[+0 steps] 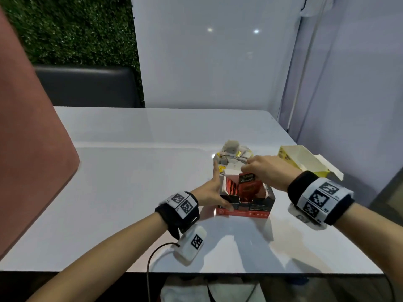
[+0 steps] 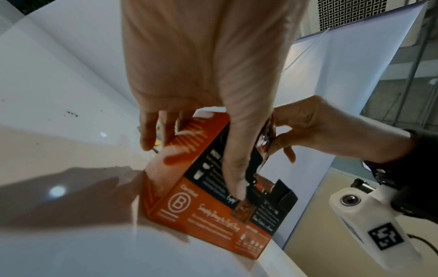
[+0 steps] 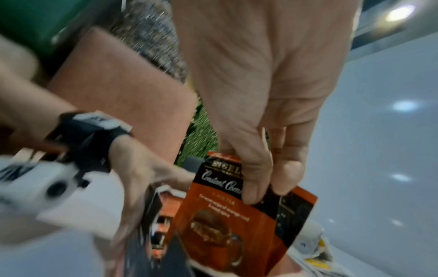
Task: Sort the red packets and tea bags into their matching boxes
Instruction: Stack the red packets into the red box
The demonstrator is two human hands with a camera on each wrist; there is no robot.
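Right hand (image 1: 267, 172) pinches a red tea packet (image 1: 248, 186) over the red box (image 1: 246, 207).
Left hand (image 1: 212, 190) grips the box's side — a crooked entry could snag packets already inside.

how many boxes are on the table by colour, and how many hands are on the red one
red boxes: 1, the red box, open, red packets inside
yellow boxes: 1, the yellow box, open
total boxes: 2
hands touching the red box: 1, the left hand; the right hand pinches a red packet above the opening
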